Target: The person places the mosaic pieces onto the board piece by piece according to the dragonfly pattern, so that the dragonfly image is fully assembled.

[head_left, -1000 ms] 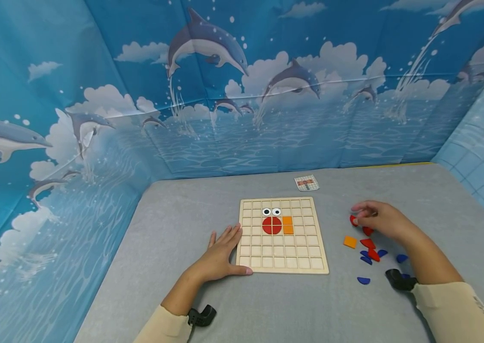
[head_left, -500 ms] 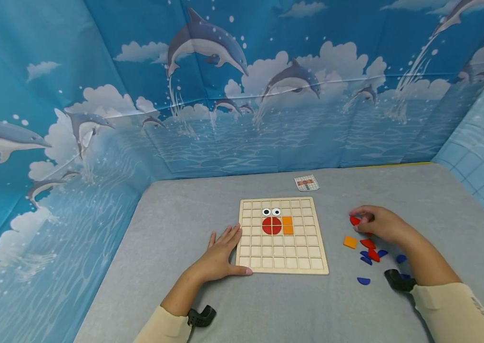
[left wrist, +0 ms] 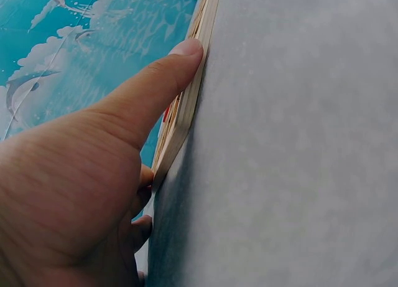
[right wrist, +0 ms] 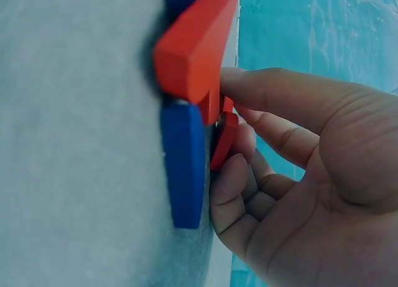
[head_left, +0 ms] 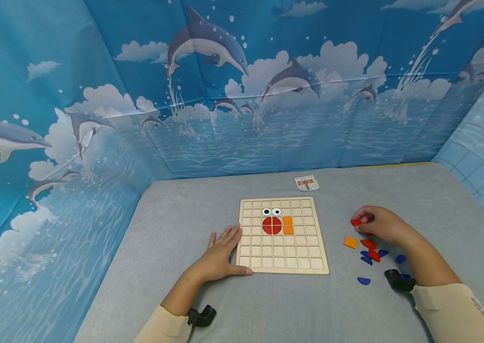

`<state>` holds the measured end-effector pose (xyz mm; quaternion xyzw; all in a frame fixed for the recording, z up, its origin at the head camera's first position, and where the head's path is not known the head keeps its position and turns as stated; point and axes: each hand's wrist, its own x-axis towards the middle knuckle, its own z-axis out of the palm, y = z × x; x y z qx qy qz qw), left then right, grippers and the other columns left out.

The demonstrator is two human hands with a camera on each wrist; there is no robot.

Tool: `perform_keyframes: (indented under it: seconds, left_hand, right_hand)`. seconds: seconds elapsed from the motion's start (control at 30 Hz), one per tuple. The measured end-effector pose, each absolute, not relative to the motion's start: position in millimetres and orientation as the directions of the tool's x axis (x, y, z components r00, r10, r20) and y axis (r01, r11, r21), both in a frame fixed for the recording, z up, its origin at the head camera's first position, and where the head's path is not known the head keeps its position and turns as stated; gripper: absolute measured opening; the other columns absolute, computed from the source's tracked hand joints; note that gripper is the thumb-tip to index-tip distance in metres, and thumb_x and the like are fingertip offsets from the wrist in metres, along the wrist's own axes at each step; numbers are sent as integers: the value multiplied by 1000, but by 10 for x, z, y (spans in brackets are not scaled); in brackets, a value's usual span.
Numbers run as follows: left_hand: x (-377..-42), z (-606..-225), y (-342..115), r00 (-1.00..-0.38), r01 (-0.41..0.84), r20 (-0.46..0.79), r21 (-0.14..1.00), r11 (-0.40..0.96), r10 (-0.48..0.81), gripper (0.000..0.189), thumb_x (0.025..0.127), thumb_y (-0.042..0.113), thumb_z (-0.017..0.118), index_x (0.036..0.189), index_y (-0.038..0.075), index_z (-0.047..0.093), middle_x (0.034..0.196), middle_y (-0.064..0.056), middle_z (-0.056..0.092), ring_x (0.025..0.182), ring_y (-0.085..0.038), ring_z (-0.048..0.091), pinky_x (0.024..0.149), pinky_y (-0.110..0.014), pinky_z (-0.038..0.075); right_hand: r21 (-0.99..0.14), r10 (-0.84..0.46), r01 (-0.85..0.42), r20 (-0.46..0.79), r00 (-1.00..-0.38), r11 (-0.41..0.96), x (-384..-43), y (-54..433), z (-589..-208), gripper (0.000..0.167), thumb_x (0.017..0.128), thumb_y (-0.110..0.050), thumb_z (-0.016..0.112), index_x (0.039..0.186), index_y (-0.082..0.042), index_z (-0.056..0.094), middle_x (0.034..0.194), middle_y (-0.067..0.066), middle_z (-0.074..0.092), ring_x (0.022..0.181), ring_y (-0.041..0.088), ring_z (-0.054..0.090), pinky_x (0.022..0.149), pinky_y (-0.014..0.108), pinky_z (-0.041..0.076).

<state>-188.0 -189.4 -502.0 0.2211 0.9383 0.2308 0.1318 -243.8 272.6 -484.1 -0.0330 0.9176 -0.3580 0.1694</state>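
Note:
A square wooden grid board (head_left: 282, 253) lies on the grey table. On it, red quarter pieces form a circle (head_left: 272, 226), beside an orange block (head_left: 287, 225) and below two eye pieces (head_left: 271, 212). My left hand (head_left: 220, 257) rests along the board's left edge with fingers spread, its thumb (left wrist: 165, 75) at the near edge. To the right of the board, my right hand (head_left: 383, 224) pinches a small red puzzle piece (head_left: 355, 222) between thumb and fingers; in the right wrist view the fingers partly hide it.
Near the right hand lie an orange square (head_left: 350, 242), loose red pieces (head_left: 368, 243) and several blue half-round pieces (head_left: 364, 281). Behind the board is a small pattern card (head_left: 306, 183). A dolphin-printed curtain (head_left: 242, 95) hangs beyond the table's far edge.
My right hand's fingers have closed on the red piece and turned it slightly, with the hand lowering a little. The left hand and board have stayed in place.

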Motion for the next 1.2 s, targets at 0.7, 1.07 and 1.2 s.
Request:
perform_keyframes:
  seconds: [0.7,1.07,1.2]
  left_hand:
    - [-1885,-5032,-1892,-869,350,-145,497,794,473,120,77,69,76,164,15,15,172,3,7,160,-24,3,124,-62,-7]
    - [-1872,-5025,-1891,-869,346,-144,505,791,473,119,77,67,77,164,14,15,172,3,8,160,-25,3,124,-62,-7]
    - [-1870,-5024,-1891,-868,350,-142,503,790,475,118,77,67,76,164,14,15,172,3,8,160,-25,3,124,-62,-7]
  right_hand:
    - [-677,-187,62,-289,-939,734,-2400,2700,-4788,22,93,-17,71,107,-3,64,95,8,61,85,23,55,70,31,48]
    - [-703,-219,60,-301,-928,709,-2346,2554,-4641,36,101,-29,61,128,-6,68,116,17,68,87,23,59,69,33,51]
    - [-737,-256,36,-279,-926,675,-2321,2457,-4601,36,103,-24,56,134,-7,66,129,22,64,95,25,67,76,37,57]
